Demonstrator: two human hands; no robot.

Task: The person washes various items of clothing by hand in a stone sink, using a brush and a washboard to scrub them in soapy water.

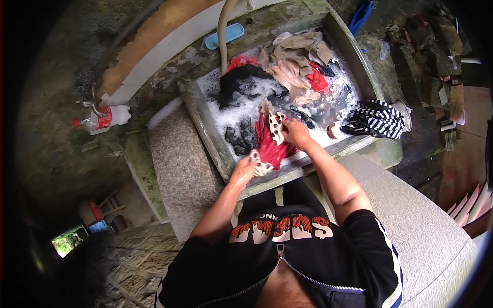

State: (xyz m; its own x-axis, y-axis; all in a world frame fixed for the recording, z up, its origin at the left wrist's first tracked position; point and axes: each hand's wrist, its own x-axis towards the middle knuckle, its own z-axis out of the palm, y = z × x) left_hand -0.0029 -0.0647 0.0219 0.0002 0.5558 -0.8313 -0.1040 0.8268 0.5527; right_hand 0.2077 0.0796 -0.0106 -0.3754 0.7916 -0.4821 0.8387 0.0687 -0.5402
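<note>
My left hand point(242, 171) grips a cream, dark-spotted end of a wet red garment point(266, 148) at the near side of a stone wash basin point(205, 133). Another spotted part of the same garment is pinched in my right hand point(297, 133), a little farther in. The red cloth hangs between both hands, above foamy water. Around it soak a black cloth point(246, 82), a dark sheer cloth point(242, 136) and a beige garment point(302, 44). Red cloth point(317, 79) shows among them. A small round brown-and-white object point(332, 131), its kind unclear, rests near my right hand.
A black-and-white striped cloth point(379, 119) drapes over the basin's right corner, against a pale container point(405, 115). A hose point(223, 34) drops into the water beside a blue plastic dish point(231, 35). At left lies a plastic bottle point(119, 115) under a tap point(94, 102). Rubble point(423, 57) is piled right.
</note>
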